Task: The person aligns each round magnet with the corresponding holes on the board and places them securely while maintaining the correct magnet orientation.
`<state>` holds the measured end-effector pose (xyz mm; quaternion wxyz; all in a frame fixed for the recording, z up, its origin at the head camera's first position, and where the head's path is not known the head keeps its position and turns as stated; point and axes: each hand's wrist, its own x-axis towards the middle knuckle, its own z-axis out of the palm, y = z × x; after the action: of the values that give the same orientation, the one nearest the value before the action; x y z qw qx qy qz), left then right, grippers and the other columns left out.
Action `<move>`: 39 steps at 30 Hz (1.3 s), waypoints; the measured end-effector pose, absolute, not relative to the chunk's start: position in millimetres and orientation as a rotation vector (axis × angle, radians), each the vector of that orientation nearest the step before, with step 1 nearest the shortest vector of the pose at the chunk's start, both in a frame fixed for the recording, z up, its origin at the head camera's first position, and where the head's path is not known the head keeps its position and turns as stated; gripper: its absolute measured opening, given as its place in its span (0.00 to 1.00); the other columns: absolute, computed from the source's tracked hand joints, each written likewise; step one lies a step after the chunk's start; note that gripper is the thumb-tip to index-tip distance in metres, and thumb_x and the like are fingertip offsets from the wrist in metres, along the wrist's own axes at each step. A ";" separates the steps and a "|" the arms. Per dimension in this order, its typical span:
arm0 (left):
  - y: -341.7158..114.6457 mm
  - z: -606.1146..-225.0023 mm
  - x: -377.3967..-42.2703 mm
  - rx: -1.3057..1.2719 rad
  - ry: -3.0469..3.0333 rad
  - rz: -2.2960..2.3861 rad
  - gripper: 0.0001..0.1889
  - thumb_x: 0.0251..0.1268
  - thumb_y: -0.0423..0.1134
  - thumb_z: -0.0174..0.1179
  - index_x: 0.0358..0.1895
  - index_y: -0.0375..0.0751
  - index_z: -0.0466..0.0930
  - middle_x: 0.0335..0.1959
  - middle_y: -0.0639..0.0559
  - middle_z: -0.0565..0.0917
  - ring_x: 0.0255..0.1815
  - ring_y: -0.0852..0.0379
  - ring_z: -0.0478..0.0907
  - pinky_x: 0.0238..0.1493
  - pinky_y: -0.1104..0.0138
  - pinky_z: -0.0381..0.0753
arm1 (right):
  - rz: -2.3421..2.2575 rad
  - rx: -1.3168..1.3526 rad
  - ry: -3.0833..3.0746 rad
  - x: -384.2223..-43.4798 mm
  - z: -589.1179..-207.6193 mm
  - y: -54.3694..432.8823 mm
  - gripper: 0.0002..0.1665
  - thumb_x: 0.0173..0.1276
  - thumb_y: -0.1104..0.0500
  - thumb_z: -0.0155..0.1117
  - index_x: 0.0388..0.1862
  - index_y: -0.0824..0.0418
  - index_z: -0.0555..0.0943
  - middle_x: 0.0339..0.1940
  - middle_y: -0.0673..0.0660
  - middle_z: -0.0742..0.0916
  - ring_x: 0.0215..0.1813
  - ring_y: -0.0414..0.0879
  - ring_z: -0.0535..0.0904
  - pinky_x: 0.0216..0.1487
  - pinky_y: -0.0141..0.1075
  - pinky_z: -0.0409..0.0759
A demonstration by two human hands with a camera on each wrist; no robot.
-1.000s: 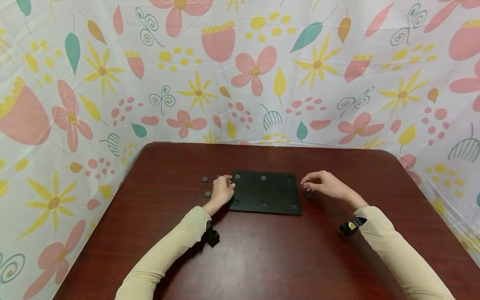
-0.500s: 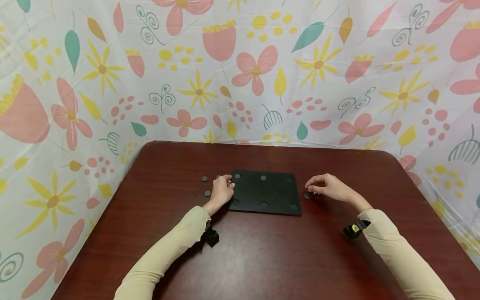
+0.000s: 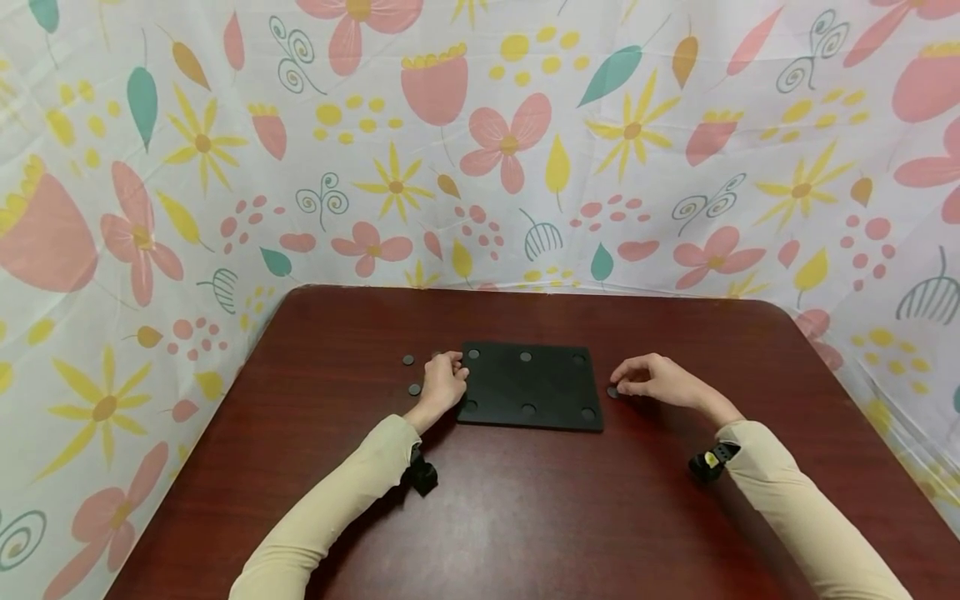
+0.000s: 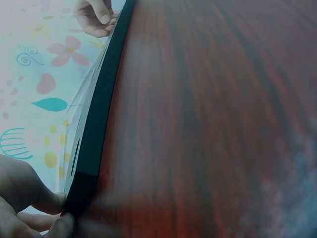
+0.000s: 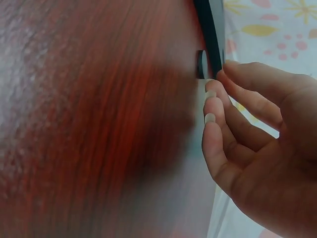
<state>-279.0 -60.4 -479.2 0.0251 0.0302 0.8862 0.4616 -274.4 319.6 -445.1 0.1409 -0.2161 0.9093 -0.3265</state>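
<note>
A flat black board (image 3: 528, 387) with several round recesses lies on the table; two far-side recesses look paler than the others. My left hand (image 3: 442, 382) grips the board's left edge, and the left wrist view has the thumb and a fingertip at the board's corner (image 4: 86, 183). Just off the right edge lies a small dark disc (image 3: 612, 392), seen also in the right wrist view as a thin round piece (image 5: 202, 64). Over that disc is my right hand (image 3: 656, 379), fingers loosely bent with a gap between them and nothing visibly held.
Left of the board lie small grey discs (image 3: 408, 360), one (image 3: 437, 354) partly hidden behind the left hand. The dark red-brown table (image 3: 517, 508) has a flower-patterned cloth (image 3: 510, 183) hanging along its back and sides. A black camera (image 3: 423, 477) sits at the left wrist.
My right hand has shifted slightly right and lowered, its fingertips now at the disc beside the board. The left hand and the board look the same.
</note>
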 end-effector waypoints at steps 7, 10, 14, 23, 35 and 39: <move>-60.0 -479.2 -278.1 0.100 2.750 1.432 0.20 0.71 0.31 0.54 0.64 0.32 0.72 0.49 0.39 0.80 0.50 0.46 0.79 0.46 0.58 0.81 | -0.872 -0.623 2.699 -276.2 -451.9 325.0 0.15 0.63 0.61 0.68 0.50 0.60 0.85 0.42 0.56 0.88 0.38 0.43 0.79 0.36 0.29 0.75; -59.9 -479.9 -278.3 0.095 2.755 1.432 0.20 0.71 0.31 0.54 0.64 0.32 0.72 0.49 0.39 0.80 0.50 0.46 0.79 0.47 0.57 0.82 | -0.872 -0.599 2.728 -277.3 -456.1 326.2 0.16 0.61 0.60 0.71 0.49 0.58 0.86 0.38 0.54 0.89 0.37 0.42 0.79 0.34 0.29 0.73; -59.9 -481.3 -278.6 0.100 2.773 1.426 0.20 0.70 0.30 0.55 0.63 0.31 0.73 0.49 0.38 0.80 0.50 0.46 0.80 0.47 0.57 0.82 | -0.882 -0.579 2.749 -279.8 -459.1 326.2 0.18 0.58 0.58 0.73 0.49 0.57 0.87 0.34 0.51 0.89 0.34 0.41 0.78 0.32 0.29 0.71; -58.9 -481.2 -277.6 0.113 2.786 1.416 0.20 0.70 0.30 0.55 0.63 0.31 0.73 0.48 0.38 0.80 0.49 0.45 0.79 0.47 0.57 0.81 | -0.883 -0.533 2.770 -281.7 -465.3 325.3 0.17 0.55 0.57 0.75 0.46 0.51 0.88 0.32 0.48 0.88 0.34 0.38 0.78 0.32 0.29 0.73; -59.6 -483.3 -276.8 0.121 2.786 1.430 0.19 0.69 0.30 0.55 0.62 0.30 0.73 0.47 0.37 0.80 0.48 0.45 0.80 0.45 0.57 0.81 | -0.888 -0.607 2.761 -281.4 -468.8 326.4 0.13 0.56 0.56 0.75 0.42 0.50 0.89 0.32 0.48 0.88 0.31 0.37 0.76 0.28 0.29 0.73; -59.5 -481.1 -277.4 0.116 2.782 1.424 0.19 0.70 0.30 0.55 0.62 0.30 0.73 0.47 0.37 0.80 0.48 0.45 0.80 0.45 0.58 0.81 | -0.896 -0.634 2.745 -283.0 -466.5 325.5 0.12 0.57 0.57 0.74 0.41 0.51 0.89 0.33 0.48 0.89 0.30 0.38 0.77 0.28 0.29 0.74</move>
<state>-277.4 -59.5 -481.1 0.0070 0.0371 0.8895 0.4554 -283.0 325.5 -466.5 0.0922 -0.2137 0.9245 -0.3018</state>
